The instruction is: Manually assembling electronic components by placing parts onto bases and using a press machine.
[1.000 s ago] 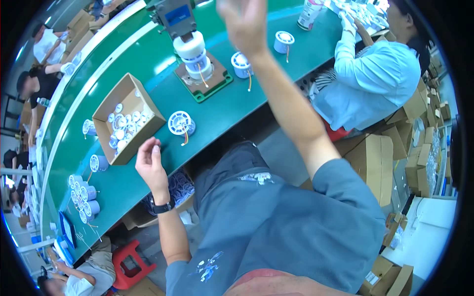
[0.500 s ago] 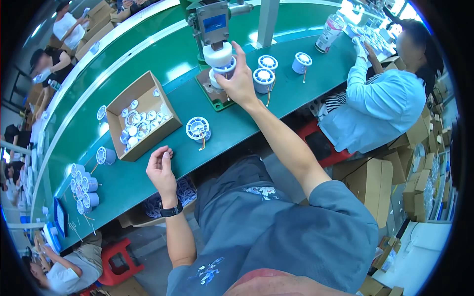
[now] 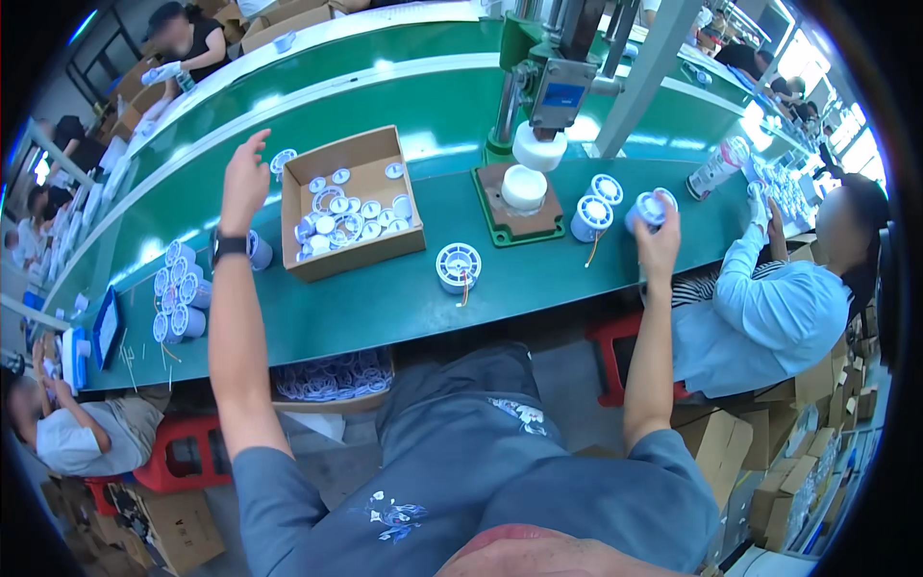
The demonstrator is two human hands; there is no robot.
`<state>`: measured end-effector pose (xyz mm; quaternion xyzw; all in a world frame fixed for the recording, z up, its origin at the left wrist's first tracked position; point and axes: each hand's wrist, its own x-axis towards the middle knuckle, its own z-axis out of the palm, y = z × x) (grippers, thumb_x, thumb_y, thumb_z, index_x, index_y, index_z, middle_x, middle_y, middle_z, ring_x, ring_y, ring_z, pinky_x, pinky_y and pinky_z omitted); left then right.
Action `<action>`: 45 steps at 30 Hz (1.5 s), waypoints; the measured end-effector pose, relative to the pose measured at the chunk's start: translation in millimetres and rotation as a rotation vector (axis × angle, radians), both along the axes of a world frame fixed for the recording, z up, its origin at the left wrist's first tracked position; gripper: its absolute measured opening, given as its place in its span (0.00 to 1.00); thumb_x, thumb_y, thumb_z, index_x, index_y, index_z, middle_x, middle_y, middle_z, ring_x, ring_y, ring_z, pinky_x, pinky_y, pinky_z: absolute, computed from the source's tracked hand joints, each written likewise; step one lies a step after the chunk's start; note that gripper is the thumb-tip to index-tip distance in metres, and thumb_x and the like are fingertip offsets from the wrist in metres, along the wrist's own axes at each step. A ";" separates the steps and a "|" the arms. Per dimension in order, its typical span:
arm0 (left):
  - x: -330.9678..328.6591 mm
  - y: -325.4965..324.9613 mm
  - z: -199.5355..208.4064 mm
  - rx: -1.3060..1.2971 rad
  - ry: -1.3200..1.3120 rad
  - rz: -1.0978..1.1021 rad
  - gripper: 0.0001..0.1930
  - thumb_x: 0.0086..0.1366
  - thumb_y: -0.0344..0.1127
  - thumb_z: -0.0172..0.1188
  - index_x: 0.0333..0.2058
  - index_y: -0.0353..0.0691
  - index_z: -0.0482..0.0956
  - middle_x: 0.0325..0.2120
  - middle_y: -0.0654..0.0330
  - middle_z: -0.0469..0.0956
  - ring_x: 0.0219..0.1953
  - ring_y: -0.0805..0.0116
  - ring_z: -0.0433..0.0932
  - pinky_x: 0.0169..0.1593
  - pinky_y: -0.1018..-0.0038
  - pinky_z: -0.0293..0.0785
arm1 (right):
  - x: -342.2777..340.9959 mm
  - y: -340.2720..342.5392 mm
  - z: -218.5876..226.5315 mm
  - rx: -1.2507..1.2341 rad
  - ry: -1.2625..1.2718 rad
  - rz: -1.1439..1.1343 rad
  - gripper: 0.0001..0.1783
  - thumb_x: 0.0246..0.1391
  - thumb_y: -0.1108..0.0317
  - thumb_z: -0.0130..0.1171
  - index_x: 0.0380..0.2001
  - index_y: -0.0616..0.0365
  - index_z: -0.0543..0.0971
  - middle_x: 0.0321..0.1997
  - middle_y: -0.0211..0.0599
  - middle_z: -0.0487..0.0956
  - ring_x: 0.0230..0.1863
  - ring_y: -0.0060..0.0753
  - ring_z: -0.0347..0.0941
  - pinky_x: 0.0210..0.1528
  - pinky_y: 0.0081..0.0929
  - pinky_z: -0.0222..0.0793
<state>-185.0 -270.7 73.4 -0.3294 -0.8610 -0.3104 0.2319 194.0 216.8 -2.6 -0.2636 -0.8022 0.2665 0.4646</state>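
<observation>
My right hand (image 3: pixel 660 248) grips a white cylindrical part (image 3: pixel 646 206) with a slotted round top, on the bench right of the press. Beside it stand two similar cylindrical parts (image 3: pixel 590 219), with thin coloured wires hanging from the nearer one. My left hand (image 3: pixel 247 179) is raised, fingers stretched, left of the cardboard box and close to another slotted part (image 3: pixel 283 162). The press (image 3: pixel 562 94) has its white head (image 3: pixel 540 146) lifted above a white round seat (image 3: pixel 524 188) on the base plate. A single wired cylindrical part (image 3: pixel 459 267) stands at the bench's near middle.
The cardboard box (image 3: pixel 356 262) holds many small round white pieces. Several cylindrical parts (image 3: pixel 181 291) cluster at the left, with one more (image 3: pixel 258 252) under my left wrist. A bottle (image 3: pixel 719 167) stands at right, near a seated co-worker (image 3: pixel 764 298). A conveyor (image 3: pixel 442 101) runs behind.
My right hand has left the press and moved right to a cylindrical part. My left hand has moved forward, past the box's left side. The press head now hangs above its seat. The view has shifted.
</observation>
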 end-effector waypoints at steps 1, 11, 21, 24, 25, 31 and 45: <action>-31.1 -5.3 -12.9 -0.109 0.059 -0.033 0.26 0.57 0.19 0.53 0.55 0.41 0.74 0.45 0.47 0.79 0.48 0.50 0.79 0.52 0.64 0.74 | -1.1 -4.2 -8.4 0.092 -0.096 0.034 0.28 0.47 0.76 0.64 0.55 0.61 0.73 0.54 0.49 0.74 0.55 0.43 0.73 0.56 0.35 0.69; -104.0 -14.5 -34.6 -0.416 -0.262 -0.155 0.28 0.50 0.27 0.65 0.53 0.43 0.77 0.45 0.49 0.80 0.48 0.51 0.79 0.54 0.65 0.73 | 3.1 -135.1 32.9 0.222 0.046 0.302 0.19 0.47 0.78 0.59 0.47 0.61 0.78 0.50 0.46 0.76 0.52 0.48 0.73 0.56 0.38 0.68; 193.7 -5.1 51.9 -0.295 -0.228 -0.357 0.31 0.51 0.22 0.65 0.57 0.45 0.75 0.53 0.50 0.72 0.53 0.53 0.74 0.56 0.64 0.70 | -67.6 -244.7 -10.4 0.029 -0.045 0.841 0.23 0.41 0.74 0.70 0.45 0.54 0.80 0.57 0.47 0.72 0.58 0.54 0.68 0.58 0.41 0.68; 239.5 17.7 -0.8 -0.421 -0.371 -0.425 0.33 0.51 0.22 0.66 0.58 0.47 0.75 0.55 0.49 0.70 0.56 0.49 0.71 0.58 0.62 0.69 | -74.3 -260.7 -12.8 -0.002 -0.018 0.890 0.21 0.41 0.75 0.69 0.43 0.54 0.80 0.57 0.46 0.72 0.58 0.54 0.67 0.57 0.42 0.68; 245.0 21.5 -21.9 -0.347 -0.369 -0.374 0.33 0.52 0.22 0.65 0.58 0.48 0.74 0.56 0.48 0.69 0.57 0.47 0.69 0.59 0.62 0.68 | -75.0 -263.9 -11.1 0.013 0.018 0.874 0.20 0.41 0.76 0.69 0.42 0.54 0.80 0.56 0.46 0.72 0.58 0.53 0.68 0.56 0.41 0.69; 255.7 26.0 -62.7 -0.117 -0.296 -0.241 0.32 0.54 0.22 0.64 0.59 0.46 0.73 0.58 0.46 0.67 0.60 0.44 0.66 0.61 0.60 0.66 | -72.1 -268.0 -14.1 0.000 0.165 0.803 0.13 0.39 0.79 0.69 0.32 0.57 0.82 0.48 0.41 0.77 0.51 0.47 0.71 0.45 0.35 0.73; 250.0 31.8 -68.6 0.026 -0.301 -0.233 0.27 0.61 0.22 0.53 0.61 0.39 0.70 0.64 0.47 0.60 0.65 0.46 0.61 0.65 0.63 0.61 | -55.1 -247.1 -17.5 0.165 0.171 0.731 0.09 0.40 0.81 0.67 0.29 0.59 0.83 0.31 0.34 0.79 0.35 0.38 0.75 0.36 0.32 0.74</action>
